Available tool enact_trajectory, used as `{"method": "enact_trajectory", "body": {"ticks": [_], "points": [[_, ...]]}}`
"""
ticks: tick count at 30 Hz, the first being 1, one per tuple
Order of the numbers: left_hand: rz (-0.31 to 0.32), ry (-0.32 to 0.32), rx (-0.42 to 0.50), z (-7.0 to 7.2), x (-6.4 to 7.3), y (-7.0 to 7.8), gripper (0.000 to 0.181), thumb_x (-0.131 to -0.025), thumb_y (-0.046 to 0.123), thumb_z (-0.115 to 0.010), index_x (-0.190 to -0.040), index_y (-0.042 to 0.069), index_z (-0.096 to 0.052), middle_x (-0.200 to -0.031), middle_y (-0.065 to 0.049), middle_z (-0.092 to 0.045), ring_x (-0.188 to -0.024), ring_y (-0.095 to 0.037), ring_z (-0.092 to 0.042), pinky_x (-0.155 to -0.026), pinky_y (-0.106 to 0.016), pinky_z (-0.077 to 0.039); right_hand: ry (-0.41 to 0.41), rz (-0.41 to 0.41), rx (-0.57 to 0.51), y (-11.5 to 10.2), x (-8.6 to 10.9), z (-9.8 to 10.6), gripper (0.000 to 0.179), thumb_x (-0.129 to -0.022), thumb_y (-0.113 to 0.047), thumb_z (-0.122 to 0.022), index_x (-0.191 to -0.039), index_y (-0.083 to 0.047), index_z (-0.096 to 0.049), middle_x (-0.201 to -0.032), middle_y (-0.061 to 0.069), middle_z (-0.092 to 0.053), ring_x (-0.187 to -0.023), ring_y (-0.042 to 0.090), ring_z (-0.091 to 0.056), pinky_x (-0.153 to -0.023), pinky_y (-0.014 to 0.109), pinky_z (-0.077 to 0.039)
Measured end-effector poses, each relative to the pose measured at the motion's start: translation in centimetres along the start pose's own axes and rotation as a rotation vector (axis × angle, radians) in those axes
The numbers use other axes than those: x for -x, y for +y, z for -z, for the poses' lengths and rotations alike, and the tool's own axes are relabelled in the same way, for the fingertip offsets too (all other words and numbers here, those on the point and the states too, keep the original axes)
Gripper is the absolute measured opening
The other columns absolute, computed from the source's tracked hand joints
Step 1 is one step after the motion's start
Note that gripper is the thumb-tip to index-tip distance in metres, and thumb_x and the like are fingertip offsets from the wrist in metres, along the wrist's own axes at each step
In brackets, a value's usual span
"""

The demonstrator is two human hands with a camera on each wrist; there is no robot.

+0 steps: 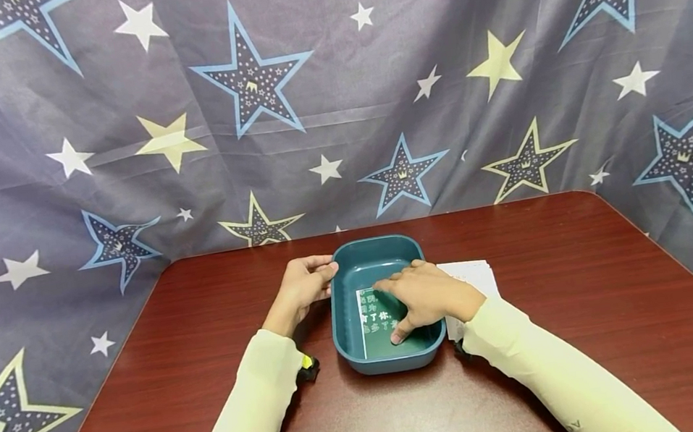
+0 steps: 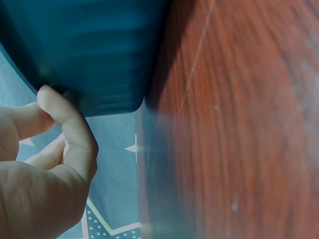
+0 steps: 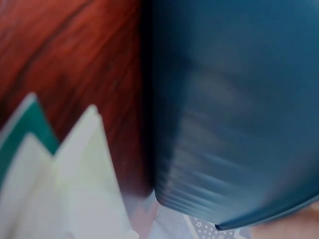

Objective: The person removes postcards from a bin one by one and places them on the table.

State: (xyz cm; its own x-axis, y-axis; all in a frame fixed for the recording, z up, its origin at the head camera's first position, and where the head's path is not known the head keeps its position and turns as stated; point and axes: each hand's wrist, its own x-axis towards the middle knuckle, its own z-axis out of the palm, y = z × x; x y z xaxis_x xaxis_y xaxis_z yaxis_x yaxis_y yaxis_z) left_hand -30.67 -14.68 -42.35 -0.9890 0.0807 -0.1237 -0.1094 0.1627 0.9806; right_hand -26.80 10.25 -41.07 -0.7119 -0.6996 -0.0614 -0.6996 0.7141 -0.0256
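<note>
A deep teal plastic box (image 1: 387,364) with rounded corners stands on the table. My left hand (image 1: 302,291) pinches its left rim near the far end; in the left wrist view, curled fingers (image 2: 75,124) meet the box's outer wall (image 2: 99,55). Inside lies a dark green card (image 1: 371,333) with white edges and white printed characters. My right hand (image 1: 429,293) reaches over the right rim, thumb and fingers spread over the card; its palm hides part of the card. The box's outer wall (image 3: 224,109) fills much of the right wrist view.
A stack of white papers or cards (image 1: 475,273) lies right of the box, partly under my right wrist. In the right wrist view, white and green-faced cards (image 3: 84,169) stand out beside the box. A star-patterned cloth (image 1: 331,101) hangs behind the reddish-brown table (image 1: 205,337).
</note>
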Motion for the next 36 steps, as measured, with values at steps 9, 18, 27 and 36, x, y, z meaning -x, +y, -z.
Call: {"method": "enact_trajectory", "body": {"ticks": [9,18,27,36], "points": [[0.0,-0.005,-0.004,-0.05,0.01,0.11,0.037,-0.1,0.013,-0.068,-0.134,-0.001,-0.063,-0.107,-0.015,-0.068,-0.067,-0.012,-0.06,-0.061,-0.024,-0.057,-0.022,-0.02,0.019,-0.01,-0.04,0.02,0.103,-0.077,-0.075,-0.074,-0.155,-0.014,-0.046,-0.147,0.009,-0.057,-0.128,0.023,-0.058,-0.097,0.041,-0.042],[0.003,0.001,-0.002,-0.06,0.03,0.08,0.035,-0.1,0.012,-0.068,-0.133,0.0,-0.064,-0.107,-0.014,-0.068,-0.068,-0.013,-0.062,-0.063,-0.026,-0.058,-0.028,-0.031,0.005,-0.15,0.01,0.23,0.104,-0.077,-0.074,-0.075,-0.156,-0.013,-0.044,-0.146,0.011,-0.057,-0.13,0.026,-0.056,-0.097,0.042,-0.041],[0.001,-0.003,-0.008,-0.02,-0.05,-0.03,0.035,-0.1,0.012,-0.068,-0.133,0.001,-0.064,-0.108,-0.014,-0.067,-0.068,-0.013,-0.061,-0.063,-0.025,-0.058,0.034,-0.064,-0.059,-0.15,0.03,0.15,0.112,-0.073,-0.071,-0.081,-0.157,-0.009,-0.04,-0.144,0.014,-0.053,-0.128,0.031,-0.05,-0.105,0.046,-0.043],[0.001,0.005,-0.011,-0.01,0.07,-0.03,0.034,-0.1,0.012,-0.067,-0.132,0.001,-0.065,-0.112,-0.018,-0.067,-0.067,-0.014,-0.06,-0.062,-0.026,-0.057,0.183,-0.06,-0.219,0.01,0.11,0.16,0.066,-0.089,-0.041,-0.081,-0.142,-0.009,-0.058,-0.117,0.008,-0.052,-0.098,0.02,-0.046,-0.076,0.033,-0.048]]}}
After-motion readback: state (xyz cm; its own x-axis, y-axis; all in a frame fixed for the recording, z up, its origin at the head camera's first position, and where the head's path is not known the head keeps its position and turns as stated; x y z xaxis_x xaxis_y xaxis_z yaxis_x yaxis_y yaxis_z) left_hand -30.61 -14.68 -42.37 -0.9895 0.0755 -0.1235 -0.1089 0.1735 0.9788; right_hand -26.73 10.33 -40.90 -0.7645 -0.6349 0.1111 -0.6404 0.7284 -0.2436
